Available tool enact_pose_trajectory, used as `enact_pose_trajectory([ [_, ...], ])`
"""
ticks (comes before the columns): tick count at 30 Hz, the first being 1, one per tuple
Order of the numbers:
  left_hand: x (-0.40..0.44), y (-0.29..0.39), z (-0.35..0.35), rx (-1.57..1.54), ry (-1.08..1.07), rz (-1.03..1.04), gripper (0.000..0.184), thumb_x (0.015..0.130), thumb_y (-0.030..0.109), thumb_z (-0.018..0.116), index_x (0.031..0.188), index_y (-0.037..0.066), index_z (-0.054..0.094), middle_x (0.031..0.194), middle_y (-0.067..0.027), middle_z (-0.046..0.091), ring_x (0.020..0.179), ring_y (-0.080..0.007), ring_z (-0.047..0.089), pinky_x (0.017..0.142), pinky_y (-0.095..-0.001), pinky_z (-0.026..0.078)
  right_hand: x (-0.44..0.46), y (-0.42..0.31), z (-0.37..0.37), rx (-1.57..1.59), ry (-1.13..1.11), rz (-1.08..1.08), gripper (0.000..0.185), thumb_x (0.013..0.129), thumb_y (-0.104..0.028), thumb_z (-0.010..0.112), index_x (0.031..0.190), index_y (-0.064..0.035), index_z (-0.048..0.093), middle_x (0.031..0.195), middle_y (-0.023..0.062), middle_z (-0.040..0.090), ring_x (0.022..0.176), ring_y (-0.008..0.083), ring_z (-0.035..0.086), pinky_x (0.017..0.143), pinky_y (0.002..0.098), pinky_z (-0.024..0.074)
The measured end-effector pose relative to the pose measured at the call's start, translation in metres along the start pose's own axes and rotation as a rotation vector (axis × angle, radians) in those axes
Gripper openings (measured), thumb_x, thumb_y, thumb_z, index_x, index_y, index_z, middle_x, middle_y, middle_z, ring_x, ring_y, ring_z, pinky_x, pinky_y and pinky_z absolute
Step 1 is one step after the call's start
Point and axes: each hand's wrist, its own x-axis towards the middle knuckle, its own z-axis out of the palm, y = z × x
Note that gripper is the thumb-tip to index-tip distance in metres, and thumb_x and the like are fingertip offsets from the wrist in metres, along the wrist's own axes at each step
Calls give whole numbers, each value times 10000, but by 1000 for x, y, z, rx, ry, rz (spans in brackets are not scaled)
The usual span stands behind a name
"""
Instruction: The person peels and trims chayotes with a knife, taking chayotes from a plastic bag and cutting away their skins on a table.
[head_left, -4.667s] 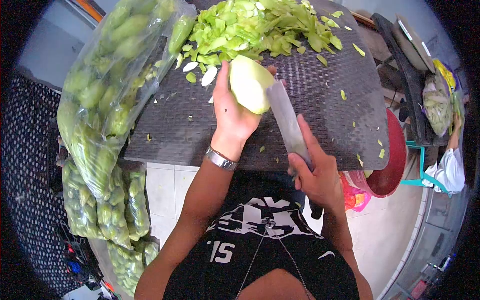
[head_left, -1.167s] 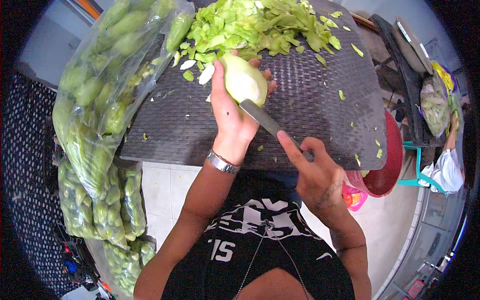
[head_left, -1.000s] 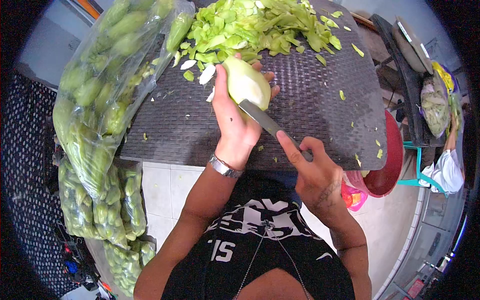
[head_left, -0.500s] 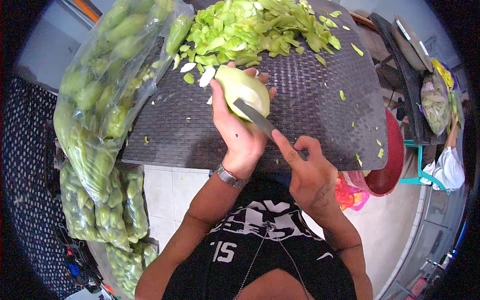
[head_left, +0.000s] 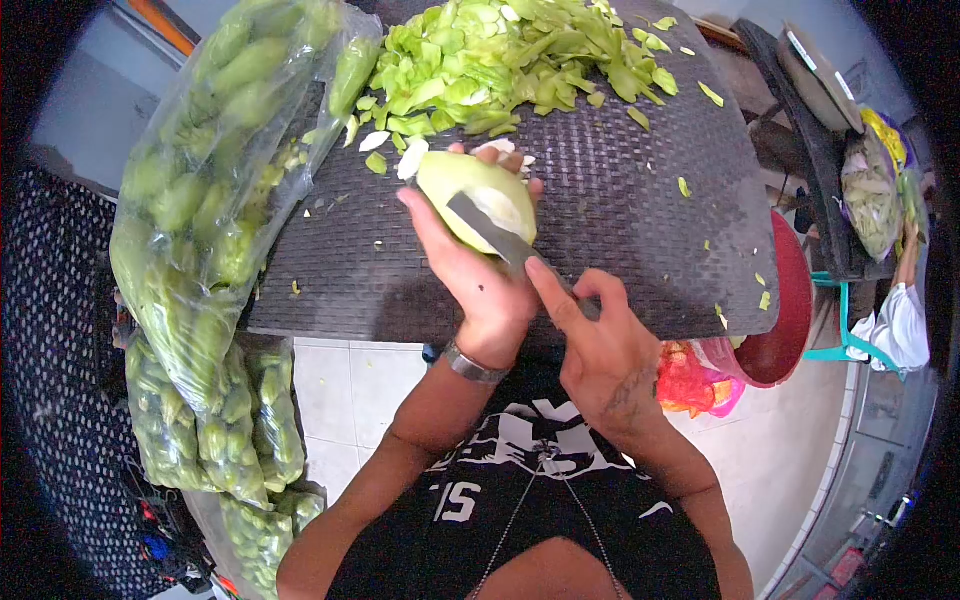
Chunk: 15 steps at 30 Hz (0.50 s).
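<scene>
A pale green peeled fruit (head_left: 450, 182) rests in my left hand (head_left: 472, 275), whose fingers wrap round its far side. My right hand (head_left: 605, 350) is closed on the handle of a knife (head_left: 490, 232), with the index finger stretched along it. The blade lies across the near face of the fruit, beside a whiter cut patch. Just beyond the fruit, on the dark woven-pattern table (head_left: 640, 240), is a heap of green peelings (head_left: 520, 60). White slices (head_left: 412, 158) lie at the left of the fruit.
A large clear bag of green fruit (head_left: 190, 190) lies along the table's left side, with more filled bags (head_left: 225, 430) below. A red tub (head_left: 785, 320) and a red-pink bag (head_left: 690, 380) stand under the right edge. Farther right, a person's white sleeve (head_left: 898, 330) shows by a teal stool (head_left: 850, 345).
The fruit and my left hand have come nearer to me and tilted left. The knife has moved left over the fruit, and another white slice now shows behind it.
</scene>
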Motion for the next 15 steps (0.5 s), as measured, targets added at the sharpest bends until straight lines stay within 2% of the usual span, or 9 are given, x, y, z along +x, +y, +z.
enact_pose_trajectory([
  [1, -4, -3, 0, 8, 0, -8, 682, 1028, 686, 361, 1394, 128, 500, 1258, -147, 631, 1145, -384, 627, 951, -568, 532, 2, -1, 0, 7, 5, -1, 795, 806, 7, 627, 1505, -353, 512, 1114, 110, 541, 811, 289, 658, 632, 415, 571],
  [4, -7, -7, 3, -2, -25, -10, 690, 1042, 674, 344, 1423, 112, 463, 1256, -102, 623, 1132, -307, 626, 919, -496, 543, 8, -3, -2, 12, -27, 34, 803, 802, 19, 621, 1503, -356, 512, 1113, 107, 539, 822, 301, 663, 641, 429, 576],
  [7, -1, -7, 1, 86, -8, -29, 636, 1054, 622, 396, 1425, 109, 457, 1256, -98, 619, 1139, -293, 626, 916, -496, 544, 7, -2, 0, 29, -32, 47, 830, 795, 24, 632, 1515, -364, 491, 1129, 113, 532, 837, 314, 666, 661, 446, 583],
  [10, 3, 3, 3, 97, 34, 3, 556, 1059, 530, 486, 1419, 107, 457, 1257, -106, 614, 1146, -289, 626, 911, -505, 545, 2, -3, -1, -12, -101, 81, 864, 787, 34, 640, 1533, -365, 462, 1152, 131, 524, 852, 326, 667, 686, 464, 589],
  [13, 8, 2, 1, 173, 42, 74, 528, 1052, 481, 517, 1394, 81, 478, 1291, -154, 613, 1148, -352, 636, 931, -515, 558, -1, -4, -2, -11, -113, 94, 883, 779, 41, 648, 1538, -367, 452, 1178, 139, 517, 863, 336, 668, 699, 472, 590],
  [15, 12, 2, -3, 155, 23, 59, 490, 1052, 423, 533, 1395, 77, 479, 1300, -154, 614, 1159, -352, 634, 953, -516, 548, -1, -4, -6, -35, -141, 105, 880, 783, 40, 645, 1543, -355, 445, 1175, 141, 521, 852, 339, 667, 703, 464, 592],
])
